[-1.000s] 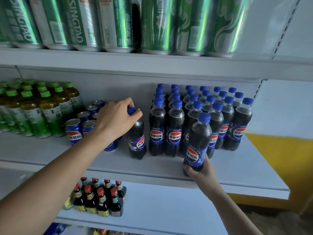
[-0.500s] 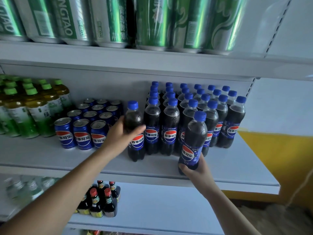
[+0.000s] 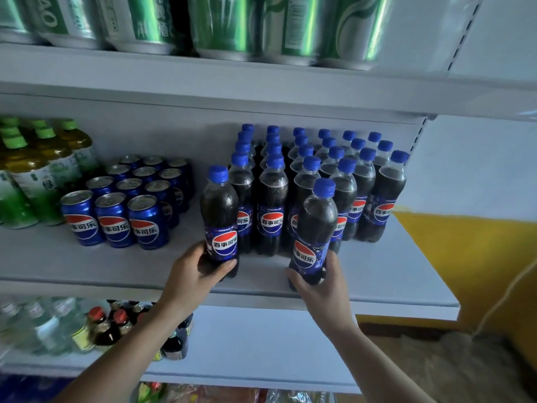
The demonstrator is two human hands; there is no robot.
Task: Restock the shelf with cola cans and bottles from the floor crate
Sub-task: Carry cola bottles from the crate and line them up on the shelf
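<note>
Two blue-capped cola bottles stand at the front of the middle shelf. My left hand grips the base of the left bottle, which stands just left of a block of several cola bottles. My right hand grips the base of the right bottle, in front of that block near the shelf's front edge. Several blue cola cans stand in rows to the left. The floor crate is out of view.
Green tea bottles stand at the far left of the same shelf. Green beer cans line the shelf above. Dark sauce bottles and clear bottles sit on the shelf below. A yellow wall is at the right.
My left hand slid from the left bottle's cap down to its base. The bottle now stands nearer the shelf's front. My right hand keeps hold of the right bottle.
</note>
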